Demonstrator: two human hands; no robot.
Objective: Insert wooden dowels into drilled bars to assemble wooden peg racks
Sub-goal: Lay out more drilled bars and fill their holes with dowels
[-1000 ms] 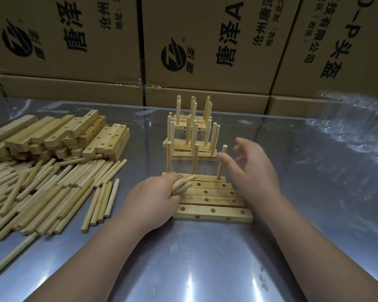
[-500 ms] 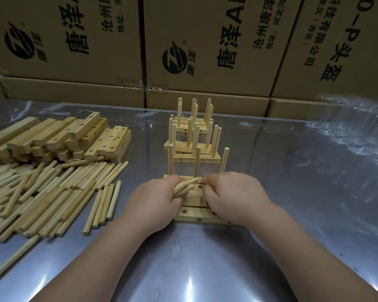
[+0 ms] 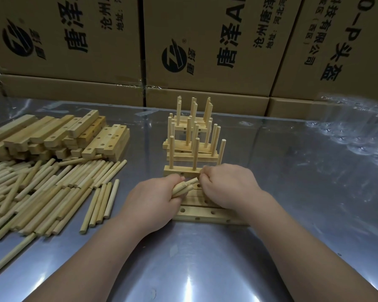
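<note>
Right hand (image 3: 229, 186) has left the far-right peg of the nearest rack, where it hovered with fingers spread a second ago. It has come in to meet the left hand (image 3: 153, 199) at frame centre, and has hardly shifted in the last half second.

Left hand: fist closed round a bundle of dowels (image 3: 183, 188), whose ends stick out toward the upper right, past the thumb.

Right hand: knuckles up, fingers curled, fingertips (image 3: 202, 176) against the end of the top dowel in the bundle. Whether it has that dowel pinched cannot be told; the hand hides the contact.

Under both hands lie flat bars (image 3: 205, 214) side by side on the worktop (image 3: 205, 269), drill holes facing up, the front one mostly in view.

Just behind the hands stands the rack (image 3: 179, 171), one bar with three upright pegs. The right-hand peg leans slightly.

Behind that, toward the upper centre, finished racks (image 3: 192, 136) are stacked in tiers, pegs up.

Left of frame: loose dowels (image 3: 42, 192) in a wide heap, a few lying apart near the left wrist. Above them, in the upper left, is a pile of drilled bars (image 3: 52, 136).

Printed cardboard boxes (image 3: 205, 40) line the back. Crumpled plastic film (image 3: 358, 138) lies at the right edge.
</note>
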